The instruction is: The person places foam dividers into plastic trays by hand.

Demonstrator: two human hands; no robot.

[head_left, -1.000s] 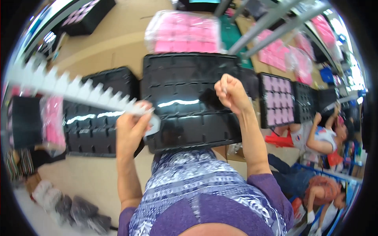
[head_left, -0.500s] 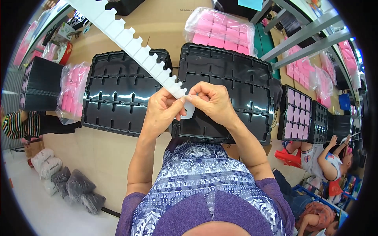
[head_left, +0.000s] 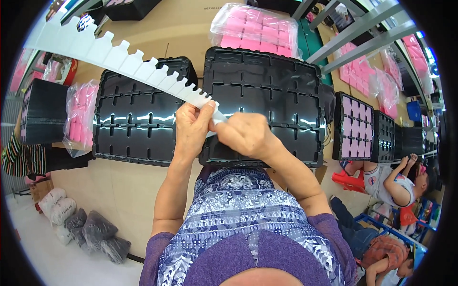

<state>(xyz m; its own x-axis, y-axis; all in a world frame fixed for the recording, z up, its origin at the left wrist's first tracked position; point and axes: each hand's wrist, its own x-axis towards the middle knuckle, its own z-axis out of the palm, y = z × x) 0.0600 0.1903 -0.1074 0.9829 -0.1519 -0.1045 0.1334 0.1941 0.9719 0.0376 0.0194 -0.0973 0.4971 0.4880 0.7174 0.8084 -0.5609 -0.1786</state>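
Observation:
A long white notched strip (head_left: 119,59) slants from the upper left down to my hands. My left hand (head_left: 191,129) pinches its near end between thumb and fingers. My right hand (head_left: 245,136) grips the same end from the right, its fingers curled over the strip's tip. Both hands hover above two empty black compartment trays: one on the left (head_left: 136,119), one straight ahead (head_left: 267,86). The trays lie side by side on a tan cardboard-covered table (head_left: 119,190).
A bag of pink blocks (head_left: 257,28) lies behind the trays, another bag (head_left: 78,119) at the left beside a black stack (head_left: 40,112). Trays filled with pink pieces (head_left: 355,126) sit at the right. Other people (head_left: 396,176) sit lower right. Metal bars (head_left: 353,33) cross upper right.
My right hand left the tray and joined my left on the strip's near end. The strip's far end swung up to the upper left, and the hands now sit closer together.

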